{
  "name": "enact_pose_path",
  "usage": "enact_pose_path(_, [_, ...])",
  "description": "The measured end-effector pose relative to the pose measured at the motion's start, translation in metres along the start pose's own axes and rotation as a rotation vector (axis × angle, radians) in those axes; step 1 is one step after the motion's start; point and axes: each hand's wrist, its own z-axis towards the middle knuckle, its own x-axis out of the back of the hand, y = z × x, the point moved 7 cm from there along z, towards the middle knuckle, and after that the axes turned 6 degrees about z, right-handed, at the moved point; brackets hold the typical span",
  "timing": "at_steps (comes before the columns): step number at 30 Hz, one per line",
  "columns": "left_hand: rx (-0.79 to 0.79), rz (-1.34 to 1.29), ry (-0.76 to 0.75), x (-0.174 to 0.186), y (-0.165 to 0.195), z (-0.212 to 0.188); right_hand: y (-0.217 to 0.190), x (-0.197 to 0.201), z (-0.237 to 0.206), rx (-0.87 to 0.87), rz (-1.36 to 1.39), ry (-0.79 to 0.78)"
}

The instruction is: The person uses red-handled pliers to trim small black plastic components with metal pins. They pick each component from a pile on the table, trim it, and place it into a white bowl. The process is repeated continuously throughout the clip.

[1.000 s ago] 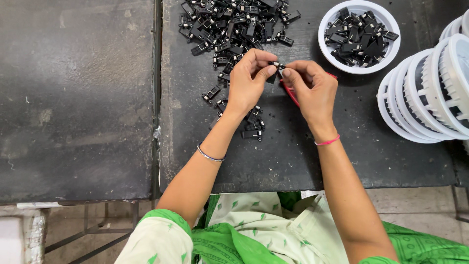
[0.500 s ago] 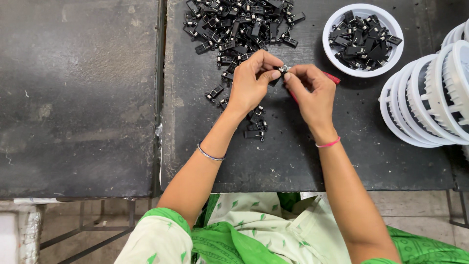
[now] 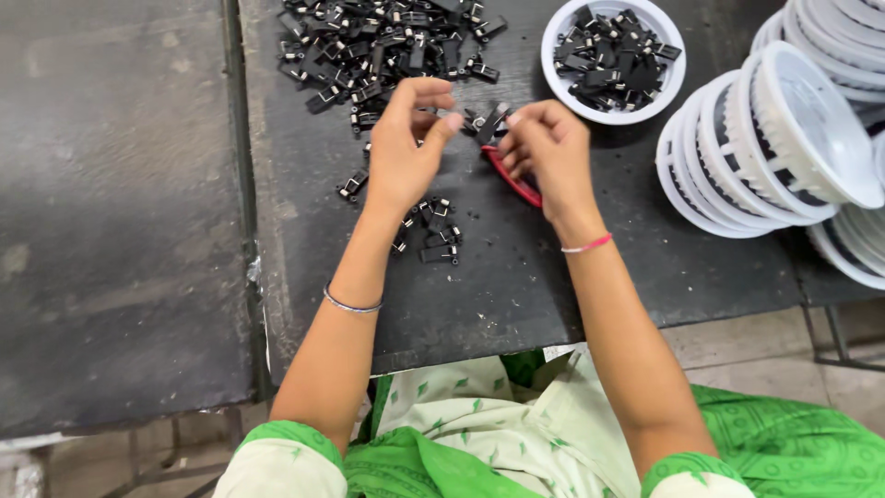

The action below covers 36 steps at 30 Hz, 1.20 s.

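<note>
A dark, scuffed tabletop (image 3: 572, 277) is spreading across the view, with a second dark slab (image 3: 111, 212) lying at the far left across a narrow gap. Along the top, a heap of small black metal-tipped parts (image 3: 378, 46) is lying loose, and a smaller cluster (image 3: 429, 231) is sitting near the wrist. The left hand (image 3: 406, 152) is hovering just over the surface, its fingers curled and half open, gripping nothing that shows. Beside it, the right hand (image 3: 548, 148) is pinching one small black part (image 3: 487, 120) while holding a red-handled tool (image 3: 516, 183) under the palm. Further right, a white bowl (image 3: 562, 92) of parts and stacked white trays (image 3: 774, 148) are waiting. Judging by this, a piece is mid-assembly; the move ahead seems to call for fine fingertip alignment.
</note>
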Motion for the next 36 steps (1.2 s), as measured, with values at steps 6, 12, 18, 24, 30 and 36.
enact_pose_path(6, [0.027,0.032,0.090,0.009,0.002,-0.004,-0.006,0.043,0.004,0.014,0.390,0.228])
enact_pose_path(12, [0.028,0.039,0.202,0.017,-0.001,-0.002,-0.013,0.028,-0.004,0.098,0.176,0.071])
enact_pose_path(18, [0.016,0.116,0.380,0.040,-0.008,0.004,-0.022,0.021,-0.004,0.152,0.038,0.036])
enact_pose_path(24, [-0.100,0.378,0.413,0.041,0.002,-0.001,-0.025,0.015,-0.007,0.177,-0.069,0.025])
enact_pose_path(30, [-0.142,0.720,0.293,0.024,0.005,-0.009,-0.025,0.007,-0.014,0.186,-0.120,0.005])
enact_pose_path(36, [-0.100,0.775,0.253,0.026,0.007,-0.015,-0.027,0.001,-0.024,0.184,-0.142,-0.017])
